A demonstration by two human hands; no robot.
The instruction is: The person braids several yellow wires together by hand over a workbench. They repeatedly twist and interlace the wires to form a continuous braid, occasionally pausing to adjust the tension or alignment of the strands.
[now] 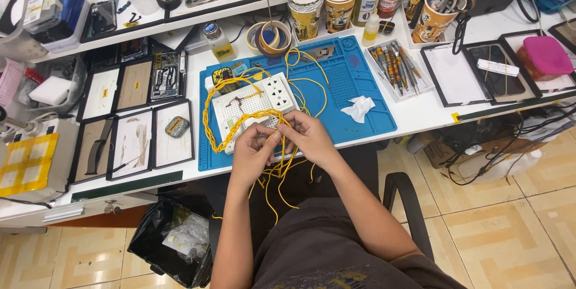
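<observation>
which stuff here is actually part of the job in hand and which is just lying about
In use: thin yellow wires, white perforated socket board, blue rubber work mat, left hand, right hand.
Lying about: crumpled white tissue, tape rolls, pink plastic box, black bin bag.

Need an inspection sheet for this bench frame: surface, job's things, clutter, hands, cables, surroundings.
Surface: white bench with a blue work mat on it.
Job's things: white socket board on the mat; yellow wires looped over it and hanging off the front edge.
Clutter: crumpled tissue, tape rolls, paper cups, tool tray, framed panels, pink box.
Hands: left hand and right hand both pinch yellow wire at the mat's front edge.
Cables: black cables bundled under the bench at right.
Surroundings: tiled floor, black bin bag, black chair.
</observation>
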